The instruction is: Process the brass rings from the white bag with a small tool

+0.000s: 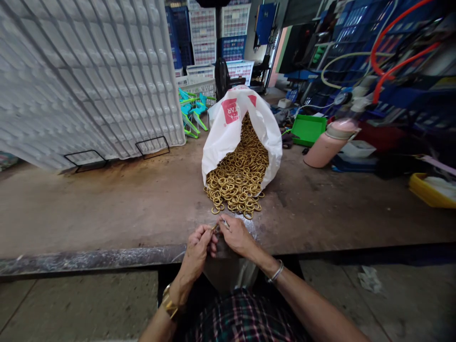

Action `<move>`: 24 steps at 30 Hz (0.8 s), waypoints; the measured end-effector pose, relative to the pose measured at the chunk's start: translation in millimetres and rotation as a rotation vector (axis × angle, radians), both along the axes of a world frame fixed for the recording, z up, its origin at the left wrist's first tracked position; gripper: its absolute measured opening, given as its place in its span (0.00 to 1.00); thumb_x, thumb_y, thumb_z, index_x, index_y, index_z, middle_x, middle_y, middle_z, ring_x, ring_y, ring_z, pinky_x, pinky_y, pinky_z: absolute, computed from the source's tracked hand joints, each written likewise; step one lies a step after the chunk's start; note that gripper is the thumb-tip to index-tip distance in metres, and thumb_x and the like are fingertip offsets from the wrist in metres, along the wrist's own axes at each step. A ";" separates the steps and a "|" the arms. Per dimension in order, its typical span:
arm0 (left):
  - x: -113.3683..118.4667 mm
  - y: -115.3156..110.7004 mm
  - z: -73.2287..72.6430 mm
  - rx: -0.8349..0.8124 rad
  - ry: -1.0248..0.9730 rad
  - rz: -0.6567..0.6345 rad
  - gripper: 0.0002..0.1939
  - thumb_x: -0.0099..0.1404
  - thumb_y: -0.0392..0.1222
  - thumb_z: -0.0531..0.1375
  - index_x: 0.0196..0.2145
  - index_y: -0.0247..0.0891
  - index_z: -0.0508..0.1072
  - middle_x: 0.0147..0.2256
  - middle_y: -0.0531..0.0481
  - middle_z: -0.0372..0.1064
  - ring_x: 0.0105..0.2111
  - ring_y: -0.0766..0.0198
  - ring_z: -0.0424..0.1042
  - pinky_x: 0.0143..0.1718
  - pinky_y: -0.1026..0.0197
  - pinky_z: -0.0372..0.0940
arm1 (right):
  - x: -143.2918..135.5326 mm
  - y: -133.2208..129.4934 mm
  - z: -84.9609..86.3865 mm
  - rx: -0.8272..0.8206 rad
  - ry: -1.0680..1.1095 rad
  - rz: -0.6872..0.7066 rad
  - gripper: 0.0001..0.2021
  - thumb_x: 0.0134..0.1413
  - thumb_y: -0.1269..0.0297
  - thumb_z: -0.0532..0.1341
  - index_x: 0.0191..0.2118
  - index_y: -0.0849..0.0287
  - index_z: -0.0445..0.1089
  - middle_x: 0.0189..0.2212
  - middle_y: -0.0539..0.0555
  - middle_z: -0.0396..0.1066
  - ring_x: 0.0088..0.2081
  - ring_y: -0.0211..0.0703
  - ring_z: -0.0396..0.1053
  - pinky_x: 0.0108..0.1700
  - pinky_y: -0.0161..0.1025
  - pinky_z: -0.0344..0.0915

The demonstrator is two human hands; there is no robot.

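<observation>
A white bag (269,121) with red print lies on its side, its mouth facing me, and many brass-coloured rings (237,180) spill from it onto the table. Just in front of the pile, at the table's near edge, my hands are close together. My left hand (200,244) pinches a brass-coloured ring (214,227) between thumb and finger. In my right hand (235,235) is a small thin metal tool (226,224), its tip close to the ring. Fingers partly cover both pieces.
White ribbed trays (117,71) stand upright on the wooden table (142,204) at the left. To the right are a pink bottle (326,145), a green tray (308,129) and a yellow container (431,192). Stacked crates (202,26) are behind; orange hoses (375,54) hang at upper right.
</observation>
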State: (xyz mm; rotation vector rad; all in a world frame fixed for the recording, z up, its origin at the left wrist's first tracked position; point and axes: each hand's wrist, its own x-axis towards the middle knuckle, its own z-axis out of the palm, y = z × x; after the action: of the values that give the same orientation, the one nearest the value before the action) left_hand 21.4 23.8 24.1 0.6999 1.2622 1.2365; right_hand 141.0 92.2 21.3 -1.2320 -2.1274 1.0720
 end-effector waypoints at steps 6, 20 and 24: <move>1.3 -1.5 -2.5 0.005 0.026 0.032 0.16 0.56 0.53 0.57 0.30 0.36 0.64 0.23 0.55 0.64 0.18 0.73 0.60 0.18 0.68 0.59 | 4.2 -9.3 4.6 0.208 -0.411 0.184 0.10 0.48 0.74 0.51 0.35 0.60 0.67 0.27 0.54 0.71 0.27 0.39 0.64 0.29 0.35 0.49; 1.1 -2.1 -1.7 -0.005 0.048 0.041 0.17 0.54 0.55 0.58 0.28 0.36 0.64 0.22 0.55 0.64 0.18 0.72 0.61 0.18 0.68 0.59 | -0.1 -12.2 9.8 0.221 -0.498 0.213 0.11 0.51 0.73 0.50 0.38 0.61 0.66 0.31 0.56 0.72 0.30 0.41 0.68 0.29 0.35 0.51; 0.5 -3.4 -1.2 -0.011 0.042 0.037 0.17 0.55 0.54 0.58 0.29 0.36 0.64 0.22 0.55 0.64 0.17 0.72 0.61 0.18 0.68 0.59 | -2.8 -10.8 9.8 0.194 -0.534 0.191 0.11 0.51 0.73 0.50 0.39 0.61 0.66 0.30 0.57 0.73 0.31 0.43 0.70 0.29 0.35 0.52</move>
State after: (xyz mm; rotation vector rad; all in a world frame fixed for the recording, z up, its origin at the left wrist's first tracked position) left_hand 21.9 20.4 22.8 0.7009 1.3209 1.2501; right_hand 138.1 81.4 31.2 -1.3496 -2.7202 0.6252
